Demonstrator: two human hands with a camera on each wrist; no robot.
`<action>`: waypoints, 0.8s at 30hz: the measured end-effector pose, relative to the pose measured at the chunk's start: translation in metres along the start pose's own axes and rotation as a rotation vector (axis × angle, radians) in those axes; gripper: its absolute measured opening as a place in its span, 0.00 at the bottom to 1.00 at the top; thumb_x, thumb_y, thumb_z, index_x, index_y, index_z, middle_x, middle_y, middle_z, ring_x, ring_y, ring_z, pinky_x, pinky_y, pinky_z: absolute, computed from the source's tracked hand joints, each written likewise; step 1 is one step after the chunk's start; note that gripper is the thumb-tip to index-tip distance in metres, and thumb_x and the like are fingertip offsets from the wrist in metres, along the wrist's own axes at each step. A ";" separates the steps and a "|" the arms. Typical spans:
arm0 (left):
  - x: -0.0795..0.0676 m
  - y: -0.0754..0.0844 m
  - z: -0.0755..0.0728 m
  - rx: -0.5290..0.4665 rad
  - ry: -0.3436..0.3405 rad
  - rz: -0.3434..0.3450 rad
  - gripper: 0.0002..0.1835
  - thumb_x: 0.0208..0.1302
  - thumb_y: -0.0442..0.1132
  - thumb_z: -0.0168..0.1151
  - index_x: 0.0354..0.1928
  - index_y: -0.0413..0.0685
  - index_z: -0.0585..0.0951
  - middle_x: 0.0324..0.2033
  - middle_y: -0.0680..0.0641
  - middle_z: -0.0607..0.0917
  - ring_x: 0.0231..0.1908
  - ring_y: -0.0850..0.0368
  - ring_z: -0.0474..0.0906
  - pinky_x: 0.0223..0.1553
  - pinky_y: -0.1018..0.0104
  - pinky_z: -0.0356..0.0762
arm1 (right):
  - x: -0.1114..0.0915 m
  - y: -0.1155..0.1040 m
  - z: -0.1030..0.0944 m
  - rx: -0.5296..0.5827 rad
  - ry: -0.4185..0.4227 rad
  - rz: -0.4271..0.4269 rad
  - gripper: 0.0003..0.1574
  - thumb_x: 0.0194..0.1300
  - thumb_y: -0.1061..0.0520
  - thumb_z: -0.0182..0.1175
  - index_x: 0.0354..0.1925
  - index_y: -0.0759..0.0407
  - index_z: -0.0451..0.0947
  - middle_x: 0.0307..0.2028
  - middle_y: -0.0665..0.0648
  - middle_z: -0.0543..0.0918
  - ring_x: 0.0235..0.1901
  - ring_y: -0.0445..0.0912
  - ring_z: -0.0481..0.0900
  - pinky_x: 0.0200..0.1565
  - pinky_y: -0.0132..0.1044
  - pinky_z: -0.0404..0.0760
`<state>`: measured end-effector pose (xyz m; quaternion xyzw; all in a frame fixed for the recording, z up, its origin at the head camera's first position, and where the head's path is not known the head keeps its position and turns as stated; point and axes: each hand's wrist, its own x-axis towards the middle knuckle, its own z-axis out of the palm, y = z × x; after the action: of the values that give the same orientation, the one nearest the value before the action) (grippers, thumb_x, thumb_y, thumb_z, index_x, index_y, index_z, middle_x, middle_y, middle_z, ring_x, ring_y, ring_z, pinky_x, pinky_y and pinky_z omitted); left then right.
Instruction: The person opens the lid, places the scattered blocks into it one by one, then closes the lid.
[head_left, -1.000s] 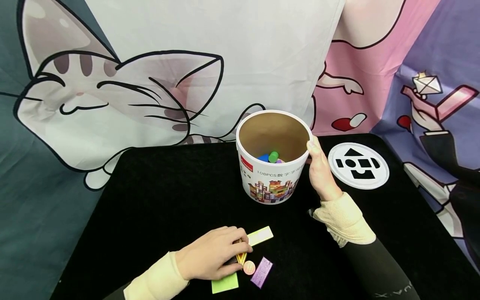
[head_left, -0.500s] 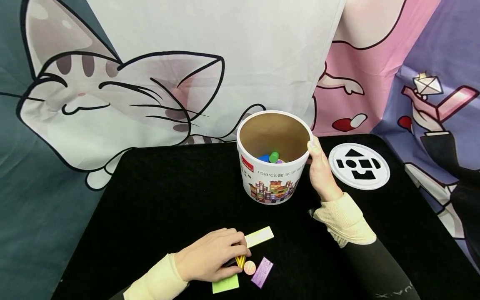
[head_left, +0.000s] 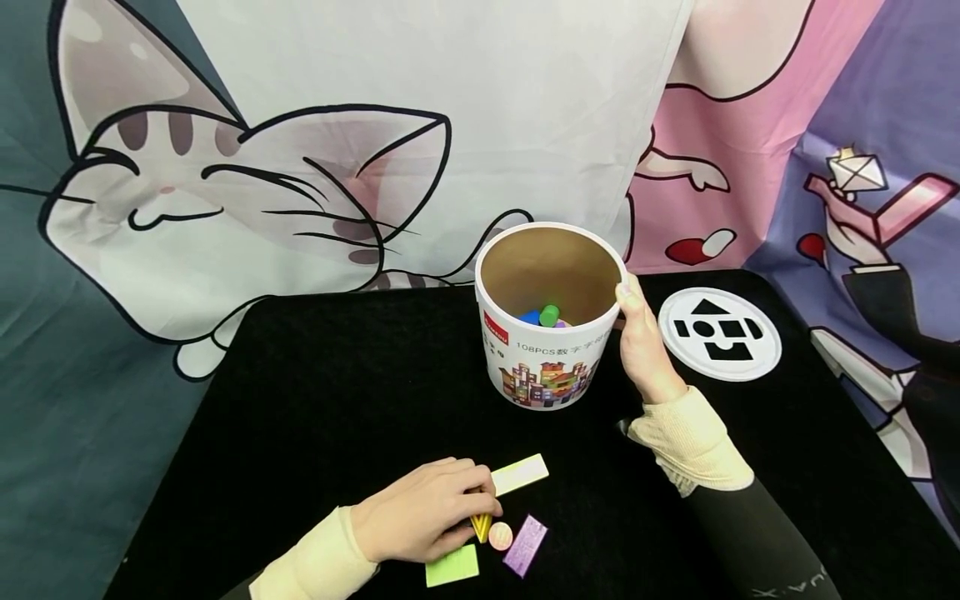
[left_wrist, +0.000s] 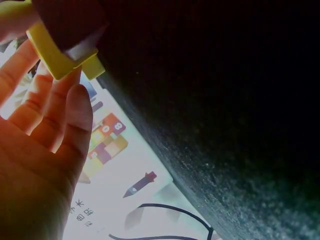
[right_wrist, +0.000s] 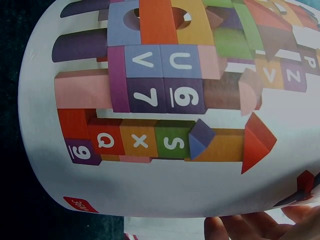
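Note:
My left hand (head_left: 431, 510) is low over the front of the black-covered table, with a yellow block (head_left: 482, 527) between its thumb and curled fingers. In the left wrist view this yellow block (left_wrist: 55, 55) shows at the fingertips; the hand hides part of it. Close around the hand lie a pale yellow-green flat block (head_left: 521, 474), a light green flat block (head_left: 452, 567), a round pinkish block (head_left: 500, 536) and a purple rectangular block (head_left: 525, 546). Farther back, my right hand (head_left: 647, 346) grips the right rim of an upright white bucket (head_left: 543, 362).
Inside the bucket are a green cylinder (head_left: 549, 316), a blue block (head_left: 530, 317) and other pieces, partly hidden by the near wall. A white round lid (head_left: 720, 334) with shaped cutouts lies right of the bucket. A cartoon-printed cloth (head_left: 525, 108) hangs behind the table.
The left thumb has shifted slightly around the yellow block, and the hand stays in nearly the same place. The right hand and bucket hold still.

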<state>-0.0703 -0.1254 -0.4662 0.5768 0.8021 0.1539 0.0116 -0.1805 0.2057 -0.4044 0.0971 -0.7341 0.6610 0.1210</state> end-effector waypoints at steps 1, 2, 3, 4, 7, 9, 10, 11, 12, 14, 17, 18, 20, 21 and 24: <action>0.000 0.000 0.000 0.004 0.000 0.003 0.17 0.62 0.42 0.71 0.53 0.63 0.82 0.47 0.64 0.76 0.41 0.70 0.72 0.44 0.76 0.73 | 0.000 0.000 0.000 -0.002 0.000 -0.007 0.36 0.80 0.47 0.33 0.77 0.62 0.59 0.70 0.64 0.66 0.68 0.51 0.62 0.69 0.43 0.58; 0.001 0.000 0.000 0.006 -0.002 0.004 0.18 0.62 0.41 0.71 0.53 0.63 0.82 0.47 0.64 0.76 0.42 0.70 0.72 0.44 0.76 0.73 | 0.000 0.000 0.000 -0.005 -0.001 -0.009 0.36 0.80 0.47 0.33 0.77 0.62 0.59 0.70 0.64 0.66 0.68 0.51 0.61 0.70 0.43 0.58; 0.001 0.000 0.001 0.009 -0.001 0.007 0.18 0.62 0.41 0.71 0.53 0.62 0.82 0.47 0.64 0.76 0.42 0.70 0.72 0.44 0.75 0.74 | 0.000 0.001 0.000 -0.004 -0.001 -0.007 0.36 0.80 0.47 0.33 0.77 0.62 0.59 0.70 0.64 0.66 0.68 0.52 0.62 0.68 0.43 0.59; 0.001 0.000 0.000 0.010 -0.003 0.007 0.17 0.62 0.41 0.71 0.53 0.62 0.82 0.47 0.63 0.76 0.42 0.69 0.72 0.44 0.76 0.74 | 0.000 0.001 -0.001 -0.004 -0.002 -0.008 0.36 0.80 0.47 0.33 0.77 0.62 0.59 0.70 0.64 0.66 0.68 0.52 0.62 0.68 0.42 0.59; 0.002 0.000 0.000 0.015 -0.007 0.006 0.17 0.61 0.40 0.71 0.52 0.62 0.82 0.46 0.63 0.76 0.41 0.69 0.72 0.43 0.76 0.73 | 0.000 0.001 -0.001 0.002 -0.006 0.003 0.37 0.80 0.46 0.32 0.78 0.60 0.59 0.71 0.63 0.66 0.68 0.53 0.61 0.65 0.43 0.62; 0.002 0.001 -0.001 0.016 -0.012 0.003 0.17 0.61 0.40 0.71 0.51 0.63 0.82 0.46 0.64 0.76 0.41 0.69 0.72 0.43 0.76 0.73 | -0.001 0.001 -0.001 0.006 -0.005 0.008 0.37 0.80 0.45 0.32 0.78 0.59 0.58 0.71 0.62 0.65 0.68 0.55 0.61 0.62 0.42 0.64; 0.003 0.001 -0.001 0.015 -0.014 0.000 0.17 0.60 0.40 0.71 0.51 0.63 0.82 0.46 0.64 0.75 0.40 0.69 0.71 0.43 0.76 0.72 | -0.001 0.000 -0.001 0.008 -0.006 0.007 0.37 0.80 0.45 0.32 0.78 0.59 0.58 0.72 0.62 0.65 0.68 0.55 0.61 0.61 0.41 0.65; 0.003 0.001 -0.001 0.014 -0.017 -0.004 0.17 0.60 0.40 0.71 0.50 0.63 0.82 0.46 0.64 0.75 0.40 0.69 0.71 0.43 0.76 0.72 | -0.001 0.000 -0.001 0.008 -0.005 0.007 0.37 0.80 0.45 0.32 0.78 0.58 0.58 0.72 0.62 0.65 0.68 0.55 0.61 0.61 0.41 0.65; 0.003 0.001 -0.001 0.012 -0.019 -0.006 0.17 0.59 0.39 0.70 0.50 0.63 0.81 0.45 0.64 0.75 0.40 0.69 0.71 0.42 0.76 0.72 | -0.001 0.000 -0.001 0.010 -0.004 0.006 0.37 0.80 0.45 0.32 0.78 0.58 0.58 0.72 0.63 0.65 0.67 0.56 0.61 0.60 0.40 0.65; 0.003 0.001 -0.001 0.013 -0.019 -0.008 0.17 0.58 0.39 0.70 0.49 0.63 0.81 0.45 0.64 0.75 0.39 0.69 0.70 0.42 0.76 0.72 | -0.001 0.000 -0.001 0.009 -0.004 0.005 0.37 0.80 0.45 0.32 0.78 0.59 0.58 0.72 0.63 0.65 0.67 0.57 0.61 0.59 0.40 0.66; 0.003 0.001 -0.001 0.024 -0.009 0.003 0.17 0.56 0.40 0.71 0.47 0.63 0.80 0.44 0.64 0.75 0.38 0.69 0.70 0.41 0.75 0.72 | -0.001 0.000 -0.001 0.007 -0.006 0.006 0.37 0.80 0.45 0.32 0.78 0.60 0.58 0.71 0.64 0.65 0.67 0.57 0.61 0.59 0.41 0.66; 0.004 0.001 -0.001 0.032 -0.003 0.009 0.17 0.56 0.40 0.71 0.47 0.63 0.80 0.44 0.63 0.74 0.38 0.69 0.70 0.41 0.75 0.72 | -0.001 0.000 -0.001 0.007 -0.006 0.004 0.37 0.80 0.46 0.32 0.78 0.61 0.58 0.71 0.64 0.65 0.67 0.56 0.61 0.61 0.41 0.65; 0.004 0.001 -0.001 0.043 0.011 0.022 0.17 0.55 0.41 0.71 0.46 0.63 0.79 0.43 0.63 0.74 0.38 0.69 0.71 0.41 0.74 0.72 | 0.000 0.000 -0.001 0.007 -0.006 -0.002 0.37 0.80 0.46 0.32 0.78 0.61 0.58 0.71 0.64 0.65 0.68 0.55 0.61 0.64 0.42 0.62; 0.005 0.001 -0.002 0.047 0.016 0.027 0.17 0.55 0.41 0.71 0.46 0.63 0.79 0.43 0.63 0.74 0.38 0.69 0.71 0.41 0.74 0.72 | 0.000 0.000 -0.001 0.006 -0.006 -0.006 0.37 0.80 0.46 0.32 0.78 0.62 0.58 0.71 0.64 0.65 0.68 0.54 0.61 0.67 0.42 0.60; 0.006 0.000 -0.006 0.033 0.029 0.030 0.16 0.57 0.42 0.72 0.46 0.63 0.79 0.42 0.64 0.73 0.38 0.70 0.71 0.41 0.74 0.72 | 0.000 0.001 0.000 0.006 -0.004 -0.015 0.37 0.80 0.46 0.33 0.77 0.62 0.59 0.71 0.64 0.66 0.69 0.53 0.60 0.71 0.43 0.56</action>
<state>-0.0733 -0.1215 -0.4601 0.5866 0.7960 0.1490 -0.0120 -0.1808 0.2062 -0.4048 0.1041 -0.7317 0.6621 0.1242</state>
